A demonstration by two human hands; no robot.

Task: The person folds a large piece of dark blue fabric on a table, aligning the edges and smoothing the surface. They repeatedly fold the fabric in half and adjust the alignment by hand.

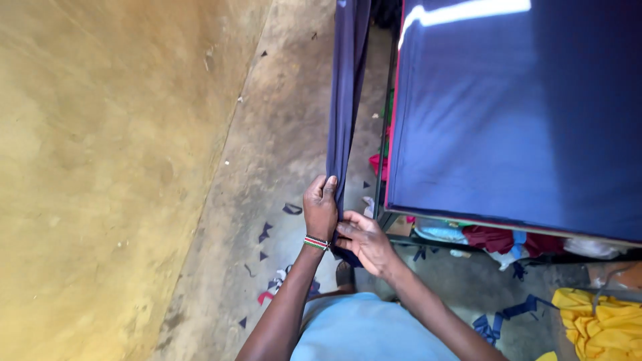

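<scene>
Head view, looking down. Both hands work at lower centre of frame. Left hand (pixel 321 206) is closed on the hanging navy cloth strip (pixel 345 100), fingers wrapped over its edge, beaded wristband (pixel 316 243) on the wrist. Right hand (pixel 364 241) sits just below and to the right, touching the left, fingers pinched tight on the strip's lower end. The strip runs from the hands straight up to top centre of frame, gathered into narrow folds, hanging just beside the table's left edge.

Right half of frame: a table (pixel 401 224) w/ a broad navy fabric sheet (pixel 515 120) spread flat over its top, smooth, w/ a bright streak of light across the top right. A thin red edge shows along the sheet's left side. Under the table: heaped cloth in maroon, red, light blue and white (pixel 495 237).

Left half of frame: rough ochre-yellow wall (pixel 100 167), stained and uneven. Centre: bare grey concrete floor (pixel 281 120), dusty, w/ small dark fabric scraps (pixel 267 230) scattered near the hands and more blue offcuts at lower right. Yellow fabric pile (pixel 602 321) in the bottom right corner. Person's light blue shirt (pixel 361 331) fills bottom centre.
</scene>
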